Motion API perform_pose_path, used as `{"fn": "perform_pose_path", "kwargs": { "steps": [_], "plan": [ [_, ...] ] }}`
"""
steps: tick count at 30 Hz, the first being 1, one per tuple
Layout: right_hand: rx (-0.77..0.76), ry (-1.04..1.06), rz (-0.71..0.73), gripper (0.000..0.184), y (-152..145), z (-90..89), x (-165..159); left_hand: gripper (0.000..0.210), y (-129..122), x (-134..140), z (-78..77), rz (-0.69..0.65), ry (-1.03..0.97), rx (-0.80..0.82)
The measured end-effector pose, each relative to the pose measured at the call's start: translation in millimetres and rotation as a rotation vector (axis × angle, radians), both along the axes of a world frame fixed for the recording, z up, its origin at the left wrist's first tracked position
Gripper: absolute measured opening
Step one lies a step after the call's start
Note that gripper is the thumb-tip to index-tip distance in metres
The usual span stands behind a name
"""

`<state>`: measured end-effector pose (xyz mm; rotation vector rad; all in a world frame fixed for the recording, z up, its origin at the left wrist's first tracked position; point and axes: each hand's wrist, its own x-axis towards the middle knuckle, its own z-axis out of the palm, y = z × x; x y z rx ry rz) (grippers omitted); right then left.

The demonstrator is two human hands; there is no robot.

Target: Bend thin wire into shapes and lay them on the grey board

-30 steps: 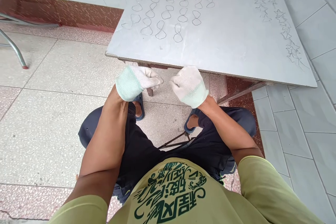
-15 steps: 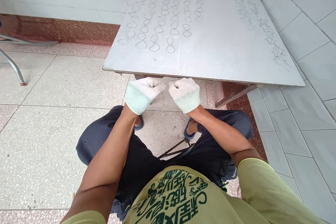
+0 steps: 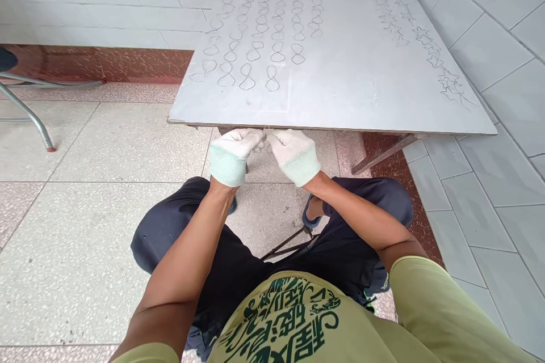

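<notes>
My left hand (image 3: 236, 148), in a white glove with a pale green cuff, is closed in a pinch on a thin wire (image 3: 267, 127). My right hand (image 3: 293, 152), gloved alike, pinches the same wire, and the fingertips of both hands meet just off the table's front edge. A small bend of the wire pokes up above the fingers; the rest is mostly hidden by the gloves. On the white tabletop (image 3: 349, 91) beyond lie rows of figure-eight wire shapes (image 3: 272, 78), several of them near my hands.
Star-shaped wire pieces (image 3: 451, 88) lie in rows along the table's right side. A tiled wall (image 3: 502, 91) borders the table at the right. A brown table leg (image 3: 383, 154) stands below, and a metal chair leg (image 3: 36, 116) is on the floor at left.
My hands have come together, the right moving left and the left slightly right, so the fingertips now meet. A bend of wire shows above them. The view has shifted a little.
</notes>
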<state>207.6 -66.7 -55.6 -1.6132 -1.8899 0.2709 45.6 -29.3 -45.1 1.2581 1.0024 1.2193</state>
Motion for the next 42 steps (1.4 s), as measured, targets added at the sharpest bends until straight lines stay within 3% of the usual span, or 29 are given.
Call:
{"fn": "perform_pose_path", "kwargs": {
  "steps": [5,11,16,19,22,27,30,36,42],
  "plan": [
    [0.052,-0.167,-0.007,0.044,-4,0.1,0,0.032,-1,-2,-6.6,-0.043,-0.140,-0.079],
    [0.042,-0.276,-0.009,0.047,-10,-2.8,-7,0.030,-2,2,-12.1,0.017,-0.199,-0.120],
    [-0.070,-0.359,-0.013,0.041,-18,11.9,-13,0.029,-3,4,-14.7,0.038,-0.214,-0.144],
    [-0.133,-0.357,0.012,0.043,-18,19.7,-10,0.035,3,2,-16.3,-0.016,-0.210,-0.161],
    [-0.193,-0.192,0.056,0.044,-13,23.4,-2,0.041,13,-2,-16.3,-0.083,-0.257,-0.190],
    [-0.357,0.269,0.056,0.047,-5,32.1,11,0.048,22,-8,-13.2,-0.143,-0.294,-0.192],
    [-0.413,0.383,0.059,0.046,-6,35.5,11,0.049,21,-9,-11.4,-0.154,-0.273,-0.216],
    [-0.376,0.251,0.078,0.041,-8,22.7,4,0.051,20,-16,-7.3,-0.110,-0.146,-0.209],
    [-0.154,0.027,-0.046,0.031,-6,10.3,-2,0.048,21,-20,-4.9,-0.128,-0.029,-0.215]
  ]
}}
